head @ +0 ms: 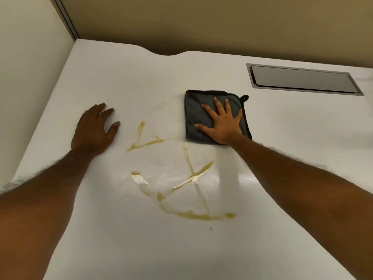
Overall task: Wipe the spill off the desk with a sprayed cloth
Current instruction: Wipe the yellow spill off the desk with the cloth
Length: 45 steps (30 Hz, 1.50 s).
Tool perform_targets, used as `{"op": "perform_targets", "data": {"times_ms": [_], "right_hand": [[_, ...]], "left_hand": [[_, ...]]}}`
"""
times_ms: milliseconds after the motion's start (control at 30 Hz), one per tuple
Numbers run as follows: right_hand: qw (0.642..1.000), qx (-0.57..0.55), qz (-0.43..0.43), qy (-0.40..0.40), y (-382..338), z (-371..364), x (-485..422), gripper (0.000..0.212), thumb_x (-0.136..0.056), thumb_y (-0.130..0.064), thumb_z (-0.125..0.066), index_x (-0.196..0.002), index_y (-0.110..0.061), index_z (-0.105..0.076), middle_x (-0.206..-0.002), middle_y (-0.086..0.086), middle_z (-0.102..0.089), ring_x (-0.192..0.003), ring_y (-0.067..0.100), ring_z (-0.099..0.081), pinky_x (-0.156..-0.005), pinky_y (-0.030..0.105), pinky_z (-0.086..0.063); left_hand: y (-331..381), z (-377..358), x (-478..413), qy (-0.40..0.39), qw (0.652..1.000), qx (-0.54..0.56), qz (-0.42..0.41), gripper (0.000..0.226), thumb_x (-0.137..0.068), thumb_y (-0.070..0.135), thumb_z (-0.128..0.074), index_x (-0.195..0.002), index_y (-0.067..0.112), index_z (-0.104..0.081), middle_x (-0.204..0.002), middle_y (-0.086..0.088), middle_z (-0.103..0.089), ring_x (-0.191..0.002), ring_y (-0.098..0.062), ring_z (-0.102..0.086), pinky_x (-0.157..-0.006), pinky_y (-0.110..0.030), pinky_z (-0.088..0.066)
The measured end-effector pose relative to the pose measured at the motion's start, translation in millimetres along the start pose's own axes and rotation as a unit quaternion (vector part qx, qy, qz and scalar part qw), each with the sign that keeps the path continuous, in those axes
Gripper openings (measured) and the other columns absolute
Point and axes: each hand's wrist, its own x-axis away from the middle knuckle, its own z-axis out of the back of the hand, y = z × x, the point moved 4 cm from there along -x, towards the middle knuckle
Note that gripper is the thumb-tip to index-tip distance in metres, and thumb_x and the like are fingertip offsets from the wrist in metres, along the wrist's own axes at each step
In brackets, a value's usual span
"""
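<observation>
Right hand [223, 123] lies flat, fingers spread wide, pressing the folded grey microfibre cloth [199, 116] onto the white bench [282, 158]. Left hand [94, 129] rests open on the bench, holding nothing. Yellow spill [191, 215] streaks lie nearer the person, just beside the cloth. A hasty sweep risks smearing the liquid wider or pushing it off the bench edge.

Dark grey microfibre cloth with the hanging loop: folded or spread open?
Folded: the dark grey microfibre cloth lies as a thick, doubled square under the flat right hand, with layered edges showing.
</observation>
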Motion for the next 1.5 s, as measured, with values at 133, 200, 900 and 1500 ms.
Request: {"op": "perform_targets", "data": {"times_ms": [133, 200, 900, 1500], "right_hand": [[1.0, -0.013, -0.007, -0.027, -46.3, 1.2, -33.5, 0.096, -0.066, -0.096, -0.013, -0.15, -0.051, -0.006, -0.165, -0.002, 0.008, -0.15, 0.036, 0.012, -0.106, 0.077, 0.009], [0.999, 0.006, 0.04, -0.034, -72.5, -3.5, -23.2, 0.094, -0.067, -0.095, -0.014, -0.15, -0.051, -0.007, -0.166, -0.002, 0.007, -0.15, 0.036, 0.011, -0.106, 0.077, 0.009], [0.962, 0.042, 0.268, 0.0, -100.6, -18.0, 46.5, 0.077, -0.079, -0.083, -0.023, -0.149, -0.05, -0.016, -0.166, -0.005, -0.003, -0.151, 0.03, 0.004, -0.109, 0.076, -0.004], [0.97, 0.004, 0.242, 0.007, -141.7, -21.5, 80.8, 0.073, -0.079, -0.08, -0.027, -0.146, -0.05, -0.026, -0.165, 0.003, -0.01, -0.15, 0.035, 0.005, -0.105, 0.078, 0.005]], "left_hand": [[0.7, -0.2, 11.7, 0.008, 1.0, 0.01, -0.005, 0.049, -0.095, 0.03, -0.058, -0.139, 0.01, -0.051, -0.15, -0.012, -0.044, -0.141, -0.031, -0.035, -0.117, -0.043, -0.025], [2.8, 3.2, 23.0, 0.005, 1.0, 0.012, -0.009, 0.049, -0.094, 0.029, -0.059, -0.138, 0.009, -0.051, -0.15, -0.012, -0.044, -0.14, -0.031, -0.036, -0.116, -0.043, -0.026], [11.3, 10.7, 79.1, 0.011, 0.999, 0.034, 0.032, 0.049, -0.096, 0.033, -0.05, -0.14, 0.013, -0.051, -0.153, -0.007, -0.04, -0.144, -0.024, -0.032, -0.12, -0.04, -0.02], [19.4, 15.3, 132.1, 0.036, 0.997, 0.032, 0.057, 0.053, -0.091, 0.03, -0.042, -0.138, 0.01, -0.053, -0.151, -0.012, -0.043, -0.142, -0.028, -0.036, -0.119, -0.043, -0.023]]}}
